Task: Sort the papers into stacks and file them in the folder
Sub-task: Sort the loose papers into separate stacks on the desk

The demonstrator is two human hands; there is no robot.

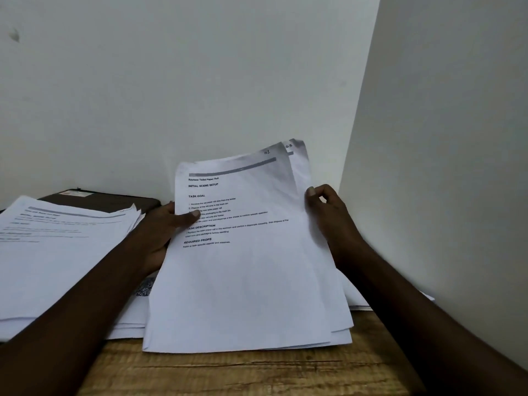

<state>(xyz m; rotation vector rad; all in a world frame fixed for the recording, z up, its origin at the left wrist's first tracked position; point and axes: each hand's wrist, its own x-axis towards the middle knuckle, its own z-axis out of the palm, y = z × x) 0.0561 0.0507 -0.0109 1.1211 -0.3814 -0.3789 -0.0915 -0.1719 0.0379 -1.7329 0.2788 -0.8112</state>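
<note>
A sheaf of white printed papers (243,267) is held tilted above a grainy wooden tabletop (243,372) set in a corner of plain white walls (171,81). Its left edge is gripped by the left hand (160,232), with the thumb pressed on the print. Its right edge is pinched by the right hand (328,212), fingers curled. A second stack of white papers (57,258) lies to the left, with a dark brown folder (114,200) behind it.

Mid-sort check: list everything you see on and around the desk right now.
held sheaf: several sheets, white with black print, centre
paper stack: one, white, left on table
loose sheets: a few, white, under the sheaf
folder: one, dark brown, behind the stack, by the wall
table: one, brown wood, bottom
walls: two, white, corner behind
left grip: one hand, thumb on sheaf's left edge
right grip: one hand, pinching sheaf's right edge
</note>
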